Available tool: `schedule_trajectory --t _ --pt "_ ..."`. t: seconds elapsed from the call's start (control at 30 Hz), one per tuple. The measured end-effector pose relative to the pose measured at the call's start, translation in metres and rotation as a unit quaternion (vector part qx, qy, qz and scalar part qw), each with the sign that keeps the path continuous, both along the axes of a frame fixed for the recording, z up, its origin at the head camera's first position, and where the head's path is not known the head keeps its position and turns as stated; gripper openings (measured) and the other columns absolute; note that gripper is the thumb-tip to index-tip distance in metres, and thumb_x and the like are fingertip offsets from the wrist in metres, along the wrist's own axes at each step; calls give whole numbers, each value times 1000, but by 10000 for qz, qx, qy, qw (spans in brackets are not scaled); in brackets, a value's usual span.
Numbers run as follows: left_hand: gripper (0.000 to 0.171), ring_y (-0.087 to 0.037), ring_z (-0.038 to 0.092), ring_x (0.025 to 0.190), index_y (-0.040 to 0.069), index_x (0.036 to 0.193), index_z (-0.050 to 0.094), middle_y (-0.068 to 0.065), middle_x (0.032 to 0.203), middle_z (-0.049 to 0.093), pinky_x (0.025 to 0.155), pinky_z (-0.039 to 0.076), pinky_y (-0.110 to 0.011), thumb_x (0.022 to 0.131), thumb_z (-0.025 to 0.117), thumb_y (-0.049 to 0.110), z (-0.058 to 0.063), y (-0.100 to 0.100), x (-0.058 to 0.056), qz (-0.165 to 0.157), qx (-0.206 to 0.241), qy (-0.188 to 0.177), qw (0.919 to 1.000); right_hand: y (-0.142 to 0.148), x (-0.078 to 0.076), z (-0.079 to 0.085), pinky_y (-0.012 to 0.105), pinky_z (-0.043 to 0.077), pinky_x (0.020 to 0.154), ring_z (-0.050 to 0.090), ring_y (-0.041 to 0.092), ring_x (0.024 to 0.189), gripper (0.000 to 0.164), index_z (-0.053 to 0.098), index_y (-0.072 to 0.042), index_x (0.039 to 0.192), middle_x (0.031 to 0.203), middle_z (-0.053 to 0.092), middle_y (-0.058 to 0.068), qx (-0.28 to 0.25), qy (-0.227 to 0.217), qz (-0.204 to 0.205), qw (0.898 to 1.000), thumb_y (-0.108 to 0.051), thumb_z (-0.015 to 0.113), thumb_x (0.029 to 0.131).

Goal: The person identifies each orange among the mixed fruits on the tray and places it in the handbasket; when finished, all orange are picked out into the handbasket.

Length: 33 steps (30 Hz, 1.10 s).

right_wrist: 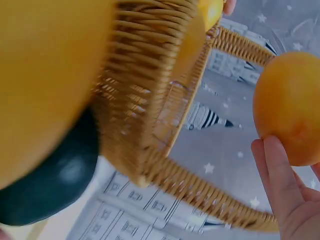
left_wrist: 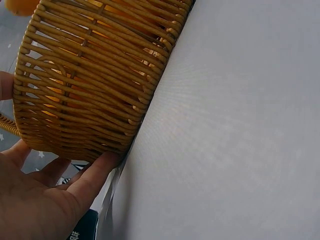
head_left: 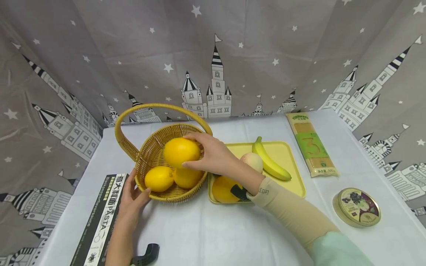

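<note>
My right hand (head_left: 213, 153) grips an orange (head_left: 181, 152) between thumb and fingers, over the wicker basket (head_left: 146, 155). In the right wrist view this orange (right_wrist: 292, 107) shows against the curtain, above the level of the rim. Inside the basket lie a lemon (head_left: 159, 179) and another orange-yellow fruit (head_left: 188, 178), partly hidden under the held one. With the thumb at the rim and fingers against the outer wall, my left hand (head_left: 131, 201) holds the basket's near left side. Its fingers (left_wrist: 92, 180) touch the low woven side in the left wrist view.
Right of the basket, a yellow tray (head_left: 297, 186) bears a banana (head_left: 271, 162), a peach (head_left: 252, 161), an orange fruit (head_left: 223, 190) and a dark green one (right_wrist: 60, 170). A pasta box (head_left: 103, 218) lies left, a noodle packet (head_left: 313, 146) and a round tin (head_left: 357, 207) right.
</note>
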State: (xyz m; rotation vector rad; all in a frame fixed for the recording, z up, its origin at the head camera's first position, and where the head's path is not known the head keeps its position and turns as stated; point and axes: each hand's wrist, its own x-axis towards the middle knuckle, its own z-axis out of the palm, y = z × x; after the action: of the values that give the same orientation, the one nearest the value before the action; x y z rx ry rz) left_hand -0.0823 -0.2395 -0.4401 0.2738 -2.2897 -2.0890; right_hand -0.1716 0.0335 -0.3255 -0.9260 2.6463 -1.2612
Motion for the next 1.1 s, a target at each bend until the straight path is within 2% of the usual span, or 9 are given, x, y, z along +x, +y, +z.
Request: schedule_trajectory --t 0.23,0.47,0.63,0.7,0.87,1.1 --pt "80 -34 24 139 36 155 10 -5 161 6 86 45 -10 96 57 12 1 -1 0 53 -102 -24 9999 -38 -15 5 30 49 88 52 13 113 70 48 -20 139 136 51 1 804 660 146 9945 -44 75 80" --pt "80 -34 25 138 37 155 9 -6 161 6 85 46 -11 96 57 12 2 -1 0 37 -106 -77 9999 -70 -34 -11 26 50 81 55 14 102 72 45 -18 141 132 51 4 1244 302 -34 9918 -44 75 80" --pt "80 -31 26 139 44 153 9 0 161 5 85 44 -9 96 60 20 1 1 -2 38 -353 -333 9988 -79 -45 -27 26 51 77 57 16 93 72 45 -16 140 120 53 5 1486 181 -196 9885 -44 75 81" --pt "79 -30 27 139 44 153 9 0 161 6 86 44 -10 96 60 21 1 1 -2 13 -357 -343 9988 -79 -48 -32 27 51 77 57 16 93 71 46 -16 140 119 53 5 1515 121 -279 9880 -43 76 81" --pt "80 -30 27 138 43 153 9 0 161 6 86 45 -10 96 59 18 1 2 -2 -22 -292 -282 9992 -79 -51 -42 29 50 76 55 16 93 71 46 -18 140 118 53 4 1735 -76 -310 9843 -42 76 81" --pt "81 -32 27 138 39 154 7 -2 161 5 85 46 -11 97 57 13 2 0 0 -7 -203 -216 9996 -83 -47 -46 29 50 74 55 16 92 68 48 -20 139 117 52 4 1969 -39 -196 9802 -40 77 81"
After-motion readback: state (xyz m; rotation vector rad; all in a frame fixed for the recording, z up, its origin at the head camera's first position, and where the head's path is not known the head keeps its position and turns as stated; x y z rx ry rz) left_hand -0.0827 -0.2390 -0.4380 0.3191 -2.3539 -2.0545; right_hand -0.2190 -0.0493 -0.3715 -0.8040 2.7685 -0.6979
